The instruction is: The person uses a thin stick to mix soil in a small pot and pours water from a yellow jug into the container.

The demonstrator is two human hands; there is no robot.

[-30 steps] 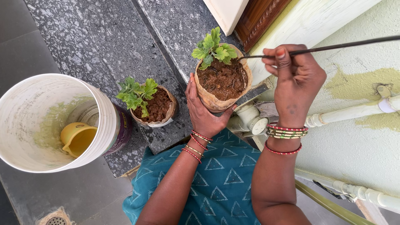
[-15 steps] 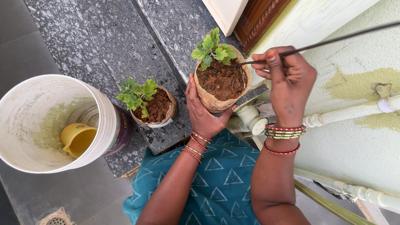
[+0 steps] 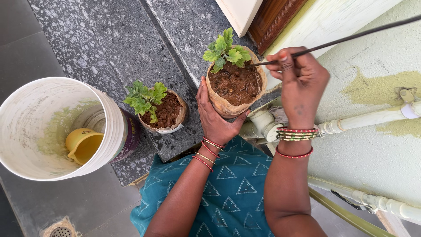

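left hand [image 3: 213, 117] cups pot [image 3: 228, 105] | right hand [image 3: 300, 81] pinches rod [image 3: 346, 40], tip in soil by seedling [image 3: 226, 52] | probe shallow, clear of stem, pot steady

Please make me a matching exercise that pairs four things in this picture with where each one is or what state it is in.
Things:
1. thin dark rod
2. yellow mug
3. paper-wrapped seedling pot
4. second seedling pot

Places or states:
A. lying inside the white bucket
B. standing untouched on the grey stone step
C. pinched in the right hand, its tip at the soil
D. steadied at its side by the left hand

Pairs: 1-C, 2-A, 3-D, 4-B
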